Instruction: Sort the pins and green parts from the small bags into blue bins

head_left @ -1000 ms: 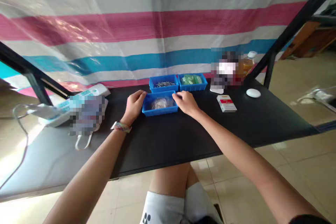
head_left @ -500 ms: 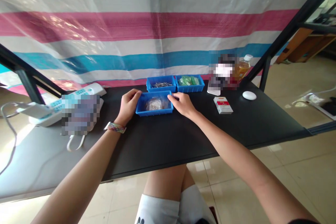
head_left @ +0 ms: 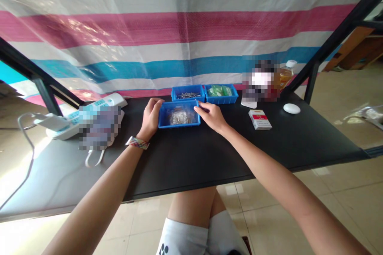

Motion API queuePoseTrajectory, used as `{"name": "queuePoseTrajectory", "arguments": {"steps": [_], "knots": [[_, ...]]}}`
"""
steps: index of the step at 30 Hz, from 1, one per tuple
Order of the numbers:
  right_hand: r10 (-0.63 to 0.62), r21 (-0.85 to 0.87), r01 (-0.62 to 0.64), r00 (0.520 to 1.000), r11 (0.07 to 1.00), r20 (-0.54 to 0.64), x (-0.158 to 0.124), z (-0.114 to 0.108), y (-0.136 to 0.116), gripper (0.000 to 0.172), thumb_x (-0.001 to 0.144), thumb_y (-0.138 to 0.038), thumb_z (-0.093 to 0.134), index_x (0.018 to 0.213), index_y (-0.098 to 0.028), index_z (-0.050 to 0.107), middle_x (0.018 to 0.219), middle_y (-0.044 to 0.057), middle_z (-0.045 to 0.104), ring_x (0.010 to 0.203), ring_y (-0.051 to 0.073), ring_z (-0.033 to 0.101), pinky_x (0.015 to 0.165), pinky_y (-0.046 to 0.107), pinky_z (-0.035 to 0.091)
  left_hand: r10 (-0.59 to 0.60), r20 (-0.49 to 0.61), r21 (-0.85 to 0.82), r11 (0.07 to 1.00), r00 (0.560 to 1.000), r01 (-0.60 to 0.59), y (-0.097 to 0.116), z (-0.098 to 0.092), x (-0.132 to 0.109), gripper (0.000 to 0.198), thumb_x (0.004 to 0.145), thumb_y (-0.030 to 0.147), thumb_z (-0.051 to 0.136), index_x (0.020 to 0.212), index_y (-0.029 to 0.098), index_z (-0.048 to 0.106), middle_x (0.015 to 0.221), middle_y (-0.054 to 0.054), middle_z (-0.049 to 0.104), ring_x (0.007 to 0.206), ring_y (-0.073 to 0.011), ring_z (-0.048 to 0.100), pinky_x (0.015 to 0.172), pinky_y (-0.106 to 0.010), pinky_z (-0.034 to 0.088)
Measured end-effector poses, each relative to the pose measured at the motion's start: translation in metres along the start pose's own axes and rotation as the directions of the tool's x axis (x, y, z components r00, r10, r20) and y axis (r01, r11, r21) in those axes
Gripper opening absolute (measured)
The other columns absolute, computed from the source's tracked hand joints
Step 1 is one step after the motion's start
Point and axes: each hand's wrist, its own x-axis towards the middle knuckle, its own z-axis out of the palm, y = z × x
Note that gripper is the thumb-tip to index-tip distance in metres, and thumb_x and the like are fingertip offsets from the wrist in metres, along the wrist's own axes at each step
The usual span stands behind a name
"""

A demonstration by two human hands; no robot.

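Steadied From Both Ends

My left hand (head_left: 152, 117) and right hand (head_left: 213, 116) bracket an open, rectangular blue plastic bin (head_left: 179, 126) over the middle of a matte black tabletop (head_left: 191, 159). My left fingers curl partly closed round its left end, their tips mostly out of sight. My right fingers are bent too, thumb at the right end and forefinger towards the back corner, so I judge that both have a light hold. Taking opposite ends seems a way to share the weight evenly, and it leaves the opening uncovered: the clear plastic bagging with small pale contents (head_left: 179, 116) shows plainly inside. The opening seems tipped slightly towards me; whether the base touches the tabletop I cannot tell.

Just behind stand two more bins side by side, a blue plastic one (head_left: 174, 93) of thin silvery metal pieces (head_left: 188, 95) and another blue plastic one (head_left: 222, 100) of green-and-clear plastic packets (head_left: 220, 90). Separate bins probably stop such small contents from mixing. A small white-and-red cardboard box (head_left: 260, 119) and a smooth white oval object (head_left: 291, 108) lie off to my right, out of my hands' way.
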Motion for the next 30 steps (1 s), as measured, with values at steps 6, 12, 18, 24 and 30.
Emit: {"name": "queuePoseTrajectory", "arguments": {"steps": [6, 12, 18, 24, 30], "knots": [[0.046, 0.157, -0.046, 0.999, 0.987, 0.003, 0.002, 0.005, 0.004, 0.052, 0.091, -0.053, 0.073, 0.13, -0.018, 0.079, 0.102, 0.006, 0.08, 0.092, 0.026, 0.073, 0.092, 0.04, 0.057, 0.022, 0.019, 0.022, 0.999, 1.0, -0.022, 0.004, 0.0, -0.005, 0.038, 0.101, 0.052, 0.048, 0.095, 0.02, 0.068, 0.088, -0.004, 0.067, 0.083, -0.0203, 0.059, 0.077, -0.03, 0.046], [0.154, 0.367, -0.165, 0.986, 0.916, 0.06, 0.003, 0.007, 0.005, 0.06, 0.083, -0.054, 0.08, 0.133, -0.02, 0.078, 0.113, 0.006, 0.08, 0.105, 0.028, 0.073, 0.097, 0.042, 0.06, 0.043, 0.08, 0.04, 0.998, 0.996, -0.046, 0.006, -0.001, -0.005, 0.047, 0.104, 0.055, 0.04, 0.097, 0.019, 0.069, 0.093, -0.006, 0.07, 0.091, -0.0227, 0.062, 0.084, -0.032, 0.048], [0.288, 0.483, -0.308, 0.951, 0.82, 0.117, 0.001, 0.006, -0.004, 0.059, 0.079, -0.048, 0.083, 0.132, -0.022, 0.077, 0.12, 0.006, 0.079, 0.111, 0.029, 0.072, 0.092, 0.042, 0.064, 0.004, 0.08, -0.022, 1.0, 0.997, -0.003, 0.004, 0.0, -0.005, 0.049, 0.102, 0.061, 0.044, 0.089, 0.019, 0.066, 0.083, -0.004, 0.065, 0.079, -0.0199, 0.057, 0.075, -0.03, 0.047], [0.327, 0.545, -0.394, 0.919, 0.74, 0.221, 0.004, -0.002, -0.008, 0.052, 0.076, -0.037, 0.083, 0.127, -0.027, 0.077, 0.112, 0.003, 0.078, 0.11, 0.025, 0.073, 0.094, 0.039, 0.063, 0.008, 0.059, -0.137, 0.991, 0.998, 0.0, 0.007, 0.0, -0.006, 0.046, 0.098, 0.062, 0.055, 0.084, 0.02, 0.066, 0.078, -0.003, 0.062, 0.072, -0.0183, 0.053, 0.067, -0.028, 0.045], [0.282, 0.59, -0.414, 0.909, 0.693, 0.307, 0.005, -0.008, -0.006, 0.051, 0.075, -0.033, 0.086, 0.125, -0.029, 0.076, 0.1, 0.001, 0.076, 0.098, 0.021, 0.073, 0.094, 0.04, 0.063, 0.068, 0.055, -0.13, 0.99, 0.996, -0.061, 0.009, -0.002, -0.007, 0.044, 0.101, 0.058, 0.052, 0.088, 0.02, 0.069, 0.082, -0.005, 0.066, 0.078, -0.0194, 0.057, 0.071, -0.028, 0.047]]}}
